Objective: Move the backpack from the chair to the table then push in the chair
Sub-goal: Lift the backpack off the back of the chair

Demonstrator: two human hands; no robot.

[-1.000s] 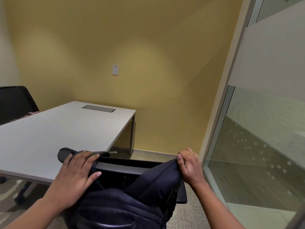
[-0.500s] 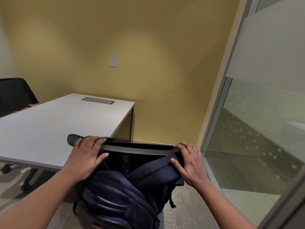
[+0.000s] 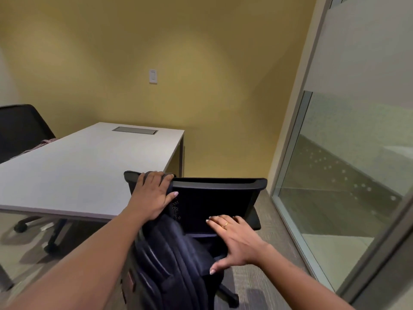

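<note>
A dark navy backpack (image 3: 172, 267) hangs against the near side of a black mesh office chair (image 3: 223, 198), below its top rail. My left hand (image 3: 153, 194) is closed over the left end of the rail, with the backpack's top bunched under its palm. Fingers spread, my right hand (image 3: 234, 240) lies flat on the backpack's right side and grips nothing. The white table (image 3: 85, 166) stands just left of and beyond the chair. The lower part of the backpack runs out of view.
A glass partition (image 3: 348, 175) with a metal frame runs close along the right. The yellow wall (image 3: 201, 86) is behind the table. A second black chair (image 3: 20, 128) sits at the table's far left. Chair castors (image 3: 21, 227) show under the table, on carpet.
My right hand has let go of the backpack fabric and dropped lower, now spread open. The chair back shows more fully and the backpack sits lower. My left hand stays on the rail.
</note>
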